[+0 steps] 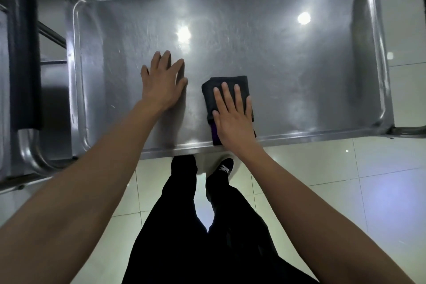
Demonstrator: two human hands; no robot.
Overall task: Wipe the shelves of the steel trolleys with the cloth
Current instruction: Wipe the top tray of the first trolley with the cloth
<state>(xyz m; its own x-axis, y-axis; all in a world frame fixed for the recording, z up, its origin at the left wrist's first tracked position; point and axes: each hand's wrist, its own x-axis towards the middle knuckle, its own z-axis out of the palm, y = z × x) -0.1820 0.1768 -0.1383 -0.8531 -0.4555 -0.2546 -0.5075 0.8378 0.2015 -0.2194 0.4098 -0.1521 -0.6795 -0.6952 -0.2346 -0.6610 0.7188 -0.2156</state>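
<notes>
The steel trolley's top shelf fills the upper view, a shiny tray with a raised rim. A folded dark cloth with a purple edge lies on it near the front rim. My right hand presses flat on the cloth with straight fingers. To the left of the cloth, my left hand rests flat on the bare steel, fingers spread, holding nothing.
A second steel trolley with a black padded handle stands against the left side. Steel posts rise at the shelf's corners. Pale floor tiles lie below, with my dark trousers and shoe at the front rim.
</notes>
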